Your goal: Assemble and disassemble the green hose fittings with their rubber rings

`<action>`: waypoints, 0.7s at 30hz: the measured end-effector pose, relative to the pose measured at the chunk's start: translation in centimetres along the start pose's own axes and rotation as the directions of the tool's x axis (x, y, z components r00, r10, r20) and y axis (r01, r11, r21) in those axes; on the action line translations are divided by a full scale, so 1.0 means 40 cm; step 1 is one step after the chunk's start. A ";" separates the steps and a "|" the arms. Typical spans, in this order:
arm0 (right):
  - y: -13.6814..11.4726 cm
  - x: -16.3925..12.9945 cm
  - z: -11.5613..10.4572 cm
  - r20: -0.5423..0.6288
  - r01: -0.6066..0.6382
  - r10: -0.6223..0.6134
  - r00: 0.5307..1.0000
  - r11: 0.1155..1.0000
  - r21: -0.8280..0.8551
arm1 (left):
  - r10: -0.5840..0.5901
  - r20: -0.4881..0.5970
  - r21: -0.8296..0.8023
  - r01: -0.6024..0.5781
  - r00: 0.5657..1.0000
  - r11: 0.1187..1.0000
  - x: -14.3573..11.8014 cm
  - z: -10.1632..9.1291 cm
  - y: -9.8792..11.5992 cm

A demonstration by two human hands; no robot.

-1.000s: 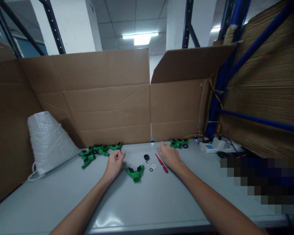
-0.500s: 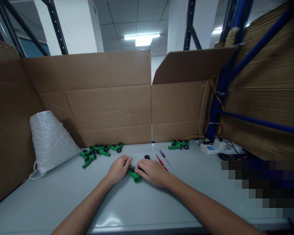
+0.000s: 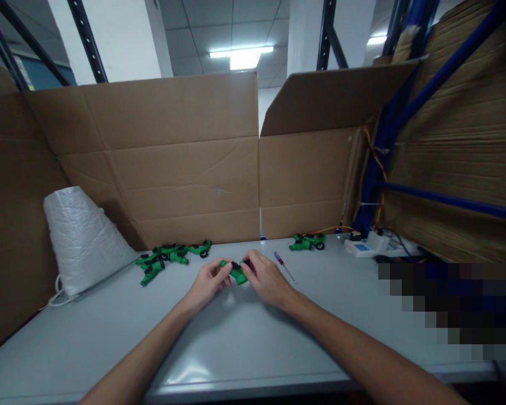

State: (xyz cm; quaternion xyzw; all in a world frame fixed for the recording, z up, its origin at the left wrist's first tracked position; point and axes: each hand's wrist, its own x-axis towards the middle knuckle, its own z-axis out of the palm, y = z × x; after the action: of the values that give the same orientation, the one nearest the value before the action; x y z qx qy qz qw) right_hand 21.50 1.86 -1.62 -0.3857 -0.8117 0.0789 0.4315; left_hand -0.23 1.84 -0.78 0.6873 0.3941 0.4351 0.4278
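Green fitting (image 3: 237, 273), black-capped, between both hands

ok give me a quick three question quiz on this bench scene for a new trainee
1. True or false: both hands hold the green fitting together, off the table.
2. Which lies just right of the right hand? A) a red-handled screwdriver B) the white bag C) a pile of green fittings
3. Fill in: the pile of green fittings lies to the ____ of the left hand.

Key: 1 true; 2 A; 3 left
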 end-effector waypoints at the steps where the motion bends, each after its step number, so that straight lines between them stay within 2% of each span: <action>1: 0.002 0.000 0.000 -0.001 -0.004 0.004 1.000 1.000 0.011 | 0.009 0.020 0.007 -0.009 1.000 1.000 -0.004 0.003 0.004; 8: -0.001 0.002 -0.002 -0.017 -0.055 0.057 0.998 0.994 0.100 | 0.032 -0.050 0.006 -0.032 0.998 0.999 -0.011 0.014 0.022; 11: -0.008 0.002 -0.004 -0.007 -0.073 0.074 0.997 0.991 0.116 | 0.083 -0.101 0.038 -0.080 0.991 0.996 -0.007 0.016 0.023; 15: -0.016 0.003 -0.013 -0.033 -0.079 0.082 0.996 0.994 0.069 | 0.176 -0.153 0.170 -0.149 0.972 0.974 -0.010 0.014 0.022; 21: -0.012 0.002 -0.009 0.009 -0.014 0.014 1.000 0.999 0.042 | 0.277 -0.078 0.405 -0.223 0.958 0.887 -0.028 0.020 0.039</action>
State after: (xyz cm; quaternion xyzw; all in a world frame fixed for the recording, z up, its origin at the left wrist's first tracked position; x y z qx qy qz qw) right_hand 21.47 1.50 -1.13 -0.3816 -0.8090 0.1009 0.4355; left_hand 0.43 0.10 0.16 0.7734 0.4089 0.4437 0.1944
